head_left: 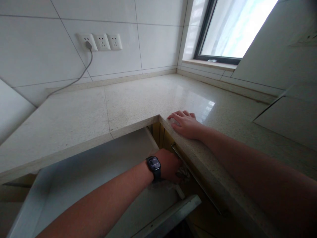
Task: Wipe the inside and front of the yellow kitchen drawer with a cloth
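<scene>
Left hand (169, 165), wearing a watch (153, 164), reaches into an open white drawer (94, 168) at six o'clock, resting on a pale cloth (184, 172) by the drawer's right wall; its fingers are hidden, so I cannot tell their grip; right hand (185, 125) lies flat on the countertop (138, 99) edge at one o'clock from it, fingers loosely together.

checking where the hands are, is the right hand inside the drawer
No, the right hand lies flat on the countertop; the left hand is in the drawer.

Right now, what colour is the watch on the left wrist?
The watch is black, strap and screen alike; the head view shows it best.
</scene>
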Demonstrator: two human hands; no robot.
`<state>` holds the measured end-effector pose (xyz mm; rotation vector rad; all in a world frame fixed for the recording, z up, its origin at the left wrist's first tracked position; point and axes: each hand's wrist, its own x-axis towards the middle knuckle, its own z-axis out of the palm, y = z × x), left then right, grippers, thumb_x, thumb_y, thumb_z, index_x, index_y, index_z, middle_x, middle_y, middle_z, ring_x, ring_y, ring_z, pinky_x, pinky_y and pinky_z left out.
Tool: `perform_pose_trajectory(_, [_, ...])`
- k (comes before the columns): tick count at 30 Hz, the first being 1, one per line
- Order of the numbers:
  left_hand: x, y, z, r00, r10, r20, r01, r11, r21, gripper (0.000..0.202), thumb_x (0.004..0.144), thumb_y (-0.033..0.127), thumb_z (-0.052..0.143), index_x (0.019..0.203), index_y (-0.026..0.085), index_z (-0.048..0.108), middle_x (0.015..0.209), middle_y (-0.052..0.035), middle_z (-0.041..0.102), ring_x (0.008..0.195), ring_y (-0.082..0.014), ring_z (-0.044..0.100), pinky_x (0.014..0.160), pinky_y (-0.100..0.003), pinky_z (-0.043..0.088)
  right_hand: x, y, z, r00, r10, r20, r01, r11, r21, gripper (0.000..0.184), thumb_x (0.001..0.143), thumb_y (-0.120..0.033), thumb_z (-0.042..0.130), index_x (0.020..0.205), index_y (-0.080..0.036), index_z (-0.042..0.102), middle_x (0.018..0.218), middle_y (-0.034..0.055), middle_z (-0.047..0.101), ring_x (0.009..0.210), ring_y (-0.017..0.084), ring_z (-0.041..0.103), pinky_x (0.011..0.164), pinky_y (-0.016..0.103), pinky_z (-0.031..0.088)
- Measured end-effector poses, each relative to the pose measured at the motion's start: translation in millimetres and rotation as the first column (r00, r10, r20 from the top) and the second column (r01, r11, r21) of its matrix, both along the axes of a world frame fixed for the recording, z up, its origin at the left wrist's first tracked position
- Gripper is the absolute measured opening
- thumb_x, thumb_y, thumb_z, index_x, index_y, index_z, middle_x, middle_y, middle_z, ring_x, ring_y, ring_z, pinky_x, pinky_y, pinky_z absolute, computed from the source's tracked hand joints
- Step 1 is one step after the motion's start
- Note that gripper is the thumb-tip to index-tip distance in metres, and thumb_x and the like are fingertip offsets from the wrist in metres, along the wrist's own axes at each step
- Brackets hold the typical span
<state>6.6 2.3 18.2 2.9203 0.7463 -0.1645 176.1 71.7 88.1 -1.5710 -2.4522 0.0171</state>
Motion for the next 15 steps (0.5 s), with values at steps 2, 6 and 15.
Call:
perform_pose_trajectory(2, [-3.2, 15.8, 0.2, 0.999, 0.027, -0.035, -0.027, 1.000, 0.015, 0.056, 0.073, 0.072, 0.057, 0.097, 0.024, 0.074, 0.087, -0.0118, 0.076, 0.080, -0.0329, 0.073, 0.064, -0.039, 0.056, 0.1, -0.1, -0.4, 1.000, -0.002, -0.005, 0.002, 1.000, 0.000, 0.039, 0.094, -0.043, 0.040, 0.127, -0.032, 0.058, 0.134, 0.0089, 0.057, 0.121, 0.035, 0.048, 0.099, 0.058, 0.033])
perform_pose_trajectory(6, [-10.2, 51.8, 1.9, 0.983, 0.151, -0.102, -0.148, 0.988, 0.040, 0.057, 0.073, 0.071, 0.058, 0.097, 0.022, 0.075, 0.089, -0.0146, 0.075, 0.084, -0.0333, 0.073, 0.068, -0.039, 0.056, 0.6, 0.2, -0.9, 1.000, 0.003, -0.008, -0.003, 1.000, 0.004, 0.040, 0.094, -0.044, 0.039, 0.127, -0.032, 0.058, 0.134, 0.0092, 0.057, 0.121, 0.035, 0.047, 0.099, 0.058, 0.032])
perform_pose_trajectory(15, [-23.5, 111.5, -2.5, 0.912, 0.402, -0.085, -0.395, 0.915, 0.087, 0.054, 0.080, 0.063, 0.056, 0.110, 0.021, 0.073, 0.104, -0.0148, 0.075, 0.094, -0.0311, 0.071, 0.078, -0.037, 0.055, -0.2, -0.5, -0.5, 1.000, 0.002, -0.017, -0.002, 1.000, 0.007, 0.039, 0.093, -0.042, 0.040, 0.126, -0.032, 0.058, 0.134, 0.0090, 0.057, 0.121, 0.035, 0.048, 0.099, 0.058, 0.032])
